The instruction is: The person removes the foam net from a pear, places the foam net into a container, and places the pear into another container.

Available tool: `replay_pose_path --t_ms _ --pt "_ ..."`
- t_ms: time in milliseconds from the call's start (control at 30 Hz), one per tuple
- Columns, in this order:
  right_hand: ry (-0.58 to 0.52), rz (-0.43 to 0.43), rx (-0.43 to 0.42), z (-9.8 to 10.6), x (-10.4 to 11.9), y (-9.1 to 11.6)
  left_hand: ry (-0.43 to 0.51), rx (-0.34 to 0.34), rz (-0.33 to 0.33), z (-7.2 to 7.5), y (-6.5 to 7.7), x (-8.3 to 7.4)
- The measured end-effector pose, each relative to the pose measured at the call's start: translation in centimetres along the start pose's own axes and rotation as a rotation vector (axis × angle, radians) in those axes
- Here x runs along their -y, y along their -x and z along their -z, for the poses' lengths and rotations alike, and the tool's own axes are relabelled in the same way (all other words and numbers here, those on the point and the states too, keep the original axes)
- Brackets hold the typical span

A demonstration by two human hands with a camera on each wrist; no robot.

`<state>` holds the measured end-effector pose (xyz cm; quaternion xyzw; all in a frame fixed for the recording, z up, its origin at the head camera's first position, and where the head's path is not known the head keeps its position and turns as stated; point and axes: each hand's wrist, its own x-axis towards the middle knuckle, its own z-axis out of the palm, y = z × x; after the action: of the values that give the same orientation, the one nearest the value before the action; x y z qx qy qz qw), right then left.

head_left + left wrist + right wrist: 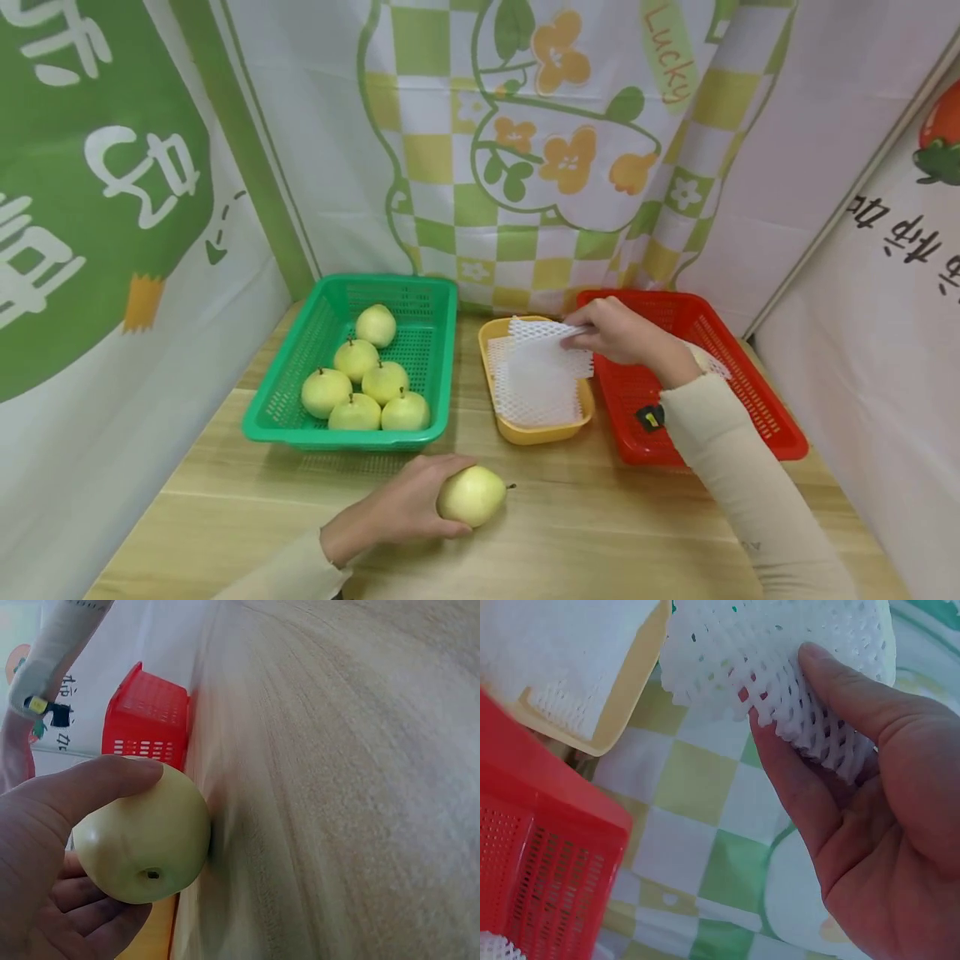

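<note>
A pale yellow-green pear (471, 497) lies on its side at the front of the table, its stem toward the right. My left hand (408, 502) grips it from the left, thumb on one side and fingers round the other; the left wrist view shows the bottom of the pear (146, 832). Over the small yellow basket (536, 435), my right hand (622, 335) pinches a white foam net sleeve (551, 333) between thumb and fingers. In the right wrist view the held foam net (780, 682) spreads out flat above the fingers. More white foam nets (536, 387) fill the yellow basket.
A green basket (258, 421) with several pears stands at the back left. The red basket (787, 446) at the back right holds a pear in a foam net, partly hidden by the right arm. A patterned curtain (525, 167) hangs behind the baskets.
</note>
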<state>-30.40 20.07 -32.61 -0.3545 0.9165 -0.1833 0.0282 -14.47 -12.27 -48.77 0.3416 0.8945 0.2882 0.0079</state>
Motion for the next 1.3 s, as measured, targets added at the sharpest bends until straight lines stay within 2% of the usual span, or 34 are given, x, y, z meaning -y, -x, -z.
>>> replay_pose_path --t_ms 100,200,367,500,600,700,833,933,1100,1300 --pt "-0.010 -0.019 0.020 -0.3 -1.1 -2.3 0.001 -0.006 -0.008 -0.2 0.1 0.0" --pt "-0.038 -0.050 0.077 -1.1 -2.2 -4.1 -0.001 -0.014 -0.017 -0.4 0.1 0.0" --pt "-0.027 -0.136 0.164 -3.1 -3.2 -5.9 -0.010 -0.016 -0.016 -0.5 0.1 -0.1" --pt "0.024 -0.157 0.152 -4.8 -3.5 -6.6 -0.003 -0.018 -0.014 -0.5 0.1 -0.3" --pt "0.068 -0.129 0.133 -6.0 -3.9 -7.4 0.010 -0.013 -0.003 -0.6 0.1 -0.3" --pt "0.089 -0.198 0.138 -6.9 -4.1 -7.8 0.014 -0.003 0.004 -0.7 0.0 -0.3" --pt "0.106 -0.330 0.132 -7.8 -4.3 -7.9 0.017 0.004 0.000 -0.8 0.0 -0.2" --pt "0.162 -0.363 0.110 -8.3 -4.4 -8.0 0.022 0.004 0.003 -0.8 0.2 -0.2" --pt "0.255 -0.339 0.031 -7.8 -3.9 -8.5 0.026 -0.001 0.014 -0.5 0.4 -0.2" --pt "0.357 -0.301 -0.045 -5.0 -2.0 -8.6 0.019 0.001 0.025 -0.1 0.5 0.0"
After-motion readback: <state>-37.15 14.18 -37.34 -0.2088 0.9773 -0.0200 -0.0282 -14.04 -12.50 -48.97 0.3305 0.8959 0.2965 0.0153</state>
